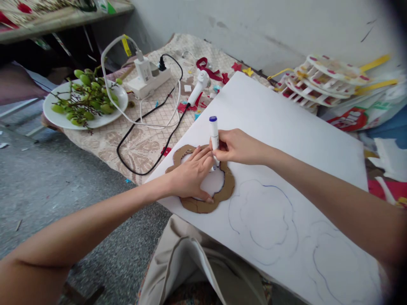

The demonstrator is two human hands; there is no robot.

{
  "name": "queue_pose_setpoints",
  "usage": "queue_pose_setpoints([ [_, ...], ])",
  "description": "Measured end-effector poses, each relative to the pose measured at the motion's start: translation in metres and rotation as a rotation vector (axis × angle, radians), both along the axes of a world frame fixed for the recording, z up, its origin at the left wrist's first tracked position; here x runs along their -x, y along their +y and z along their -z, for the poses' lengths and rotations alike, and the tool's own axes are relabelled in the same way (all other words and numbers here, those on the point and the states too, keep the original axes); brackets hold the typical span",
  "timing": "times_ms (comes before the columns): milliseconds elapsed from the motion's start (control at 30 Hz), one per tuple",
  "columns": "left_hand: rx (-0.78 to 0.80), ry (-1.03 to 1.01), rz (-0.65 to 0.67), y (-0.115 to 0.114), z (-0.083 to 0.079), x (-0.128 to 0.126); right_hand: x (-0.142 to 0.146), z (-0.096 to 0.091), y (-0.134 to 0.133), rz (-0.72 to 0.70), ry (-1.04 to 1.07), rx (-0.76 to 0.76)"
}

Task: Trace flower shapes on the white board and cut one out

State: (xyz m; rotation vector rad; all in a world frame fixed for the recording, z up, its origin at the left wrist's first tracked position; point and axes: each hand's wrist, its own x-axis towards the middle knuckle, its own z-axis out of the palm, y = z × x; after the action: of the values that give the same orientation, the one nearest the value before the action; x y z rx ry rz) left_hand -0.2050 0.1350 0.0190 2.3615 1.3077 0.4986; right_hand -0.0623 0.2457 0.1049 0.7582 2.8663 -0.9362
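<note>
A brown cardboard flower-shaped stencil (pixel 222 192) lies on a large white sheet (pixel 286 127). My left hand (pixel 190 176) rests flat on the stencil with its fingers spread, pressing it down. My right hand (pixel 237 147) grips a white marker with a blue cap (pixel 214 131), held upright with its tip at the stencil's inner edge. To the right of the stencil, two traced blue flower outlines (pixel 263 220) show on the sheet.
A plate of green grapes (pixel 84 103) sits at the far left. A white power strip (pixel 148 76) with cables and a white glue gun (pixel 199 87) lie behind the sheet among red scraps. Stacked paper cutouts (pixel 327 80) stand at the back right.
</note>
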Motion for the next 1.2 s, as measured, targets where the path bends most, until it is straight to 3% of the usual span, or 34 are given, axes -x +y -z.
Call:
queue_pose_setpoints([
  [233,0.011,-0.027,0.007,-0.001,-0.001,0.001,-0.005,0.005,0.007,0.115,0.039,0.021],
  [467,0.021,-0.006,0.009,-0.002,-0.004,0.002,-0.033,0.003,0.011,0.464,0.366,0.139],
  [600,0.039,-0.015,0.0,-0.002,-0.007,0.002,-0.059,0.009,0.006,0.562,0.516,0.218],
  [867,0.066,-0.016,0.0,-0.002,-0.012,0.001,-0.094,0.02,-0.028,0.586,0.485,0.297],
  [1033,0.061,-0.022,0.008,-0.002,-0.01,0.003,-0.073,0.022,-0.026,0.511,0.459,0.362],
  [1200,0.058,0.01,-0.003,-0.002,-0.01,0.003,-0.046,0.029,-0.008,0.498,0.424,0.321],
])
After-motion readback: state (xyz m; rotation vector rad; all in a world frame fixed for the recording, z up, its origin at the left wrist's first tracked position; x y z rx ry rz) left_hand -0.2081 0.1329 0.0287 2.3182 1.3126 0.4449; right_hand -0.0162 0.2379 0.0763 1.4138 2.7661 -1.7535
